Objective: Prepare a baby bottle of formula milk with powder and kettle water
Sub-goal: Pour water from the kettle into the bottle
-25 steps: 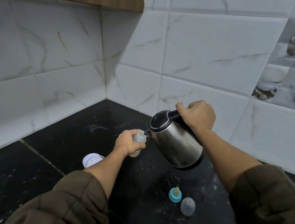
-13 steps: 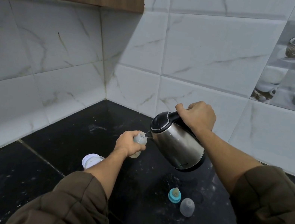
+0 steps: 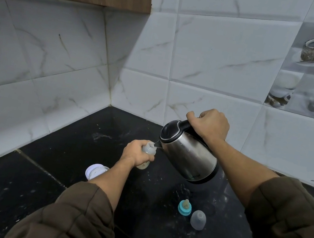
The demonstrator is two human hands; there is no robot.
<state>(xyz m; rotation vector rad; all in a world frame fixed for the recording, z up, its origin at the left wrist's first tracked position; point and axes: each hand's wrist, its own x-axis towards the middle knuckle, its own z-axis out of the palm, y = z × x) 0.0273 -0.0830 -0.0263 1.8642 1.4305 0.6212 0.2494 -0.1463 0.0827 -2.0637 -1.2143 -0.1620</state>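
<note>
Right hand (image 3: 210, 126) is wrapped round the kettle (image 3: 188, 156) handle (tipped, spout at the bottle mouth), left hand (image 3: 135, 154) gripping the baby bottle (image 3: 149, 149) above the black counter (image 3: 61, 156).

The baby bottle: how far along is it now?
Done: the teat ring and clear cap are off, on the counter. In hand: the left hand holds the bottle while the right hand tilts the kettle, spout at its mouth. Left: finish filling, screw the ring on, cap it.
</note>
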